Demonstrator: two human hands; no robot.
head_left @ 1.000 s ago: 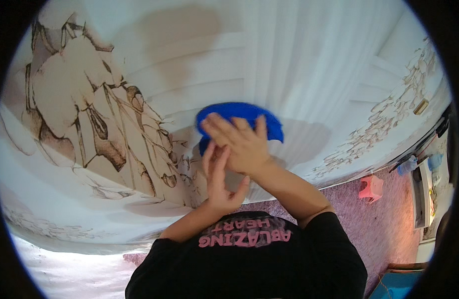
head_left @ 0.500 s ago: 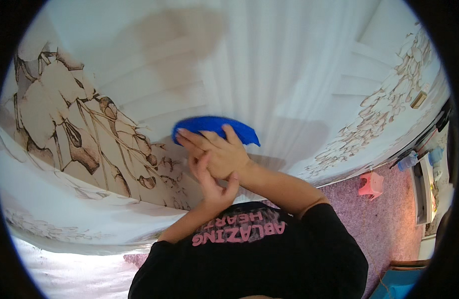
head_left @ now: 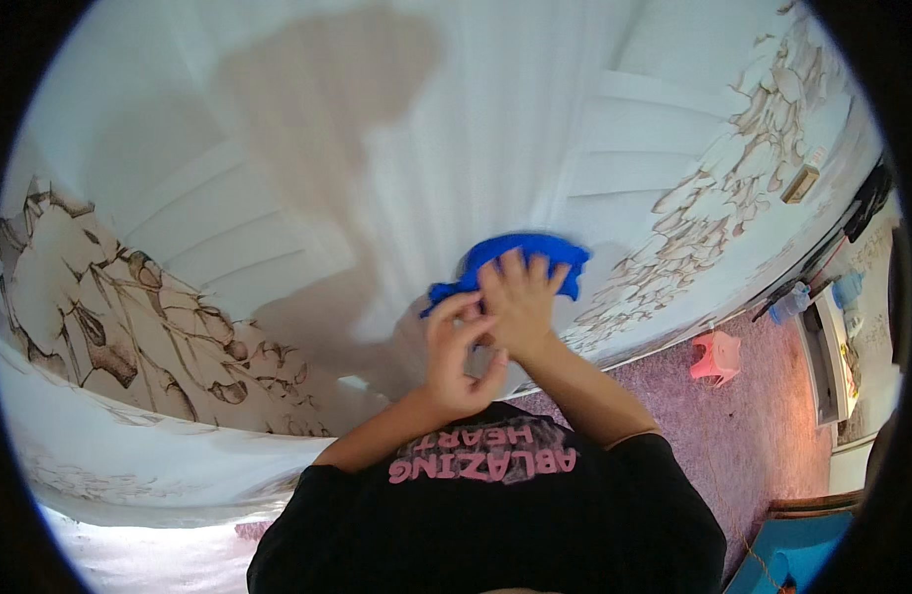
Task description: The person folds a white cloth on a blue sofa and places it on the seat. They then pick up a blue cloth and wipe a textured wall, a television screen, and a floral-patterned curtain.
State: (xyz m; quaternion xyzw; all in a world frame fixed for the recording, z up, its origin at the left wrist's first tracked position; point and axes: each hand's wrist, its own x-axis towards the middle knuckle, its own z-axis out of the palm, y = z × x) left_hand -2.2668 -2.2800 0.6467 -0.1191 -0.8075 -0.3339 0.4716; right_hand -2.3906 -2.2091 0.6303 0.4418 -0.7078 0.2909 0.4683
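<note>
A bunched blue cloth [head_left: 480, 259] lies pressed against a pale printed wall covering [head_left: 396, 188]. My right hand [head_left: 517, 307] rests flat on this cloth, its fingers spread over the lower part. Close beside it, to the left, my left hand [head_left: 458, 361] has loosely bent fingers and a thumb held apart, with nothing visible in it. The left fingertips come near the cloth's lower left corner and the right hand; whether they touch cannot be told.
Brown floral print [head_left: 159, 346] covers the wall at left. A switch plate [head_left: 800, 184] sits on the wall at right. Behind are a pink stool [head_left: 716, 356], a purplish carpet [head_left: 763, 426], water bottles [head_left: 790, 303] and a blue panel [head_left: 797, 554].
The blue cloth has slid right along the wall under my right hand. My left hand has shifted right too, and its overlap with the right hand is smaller.
</note>
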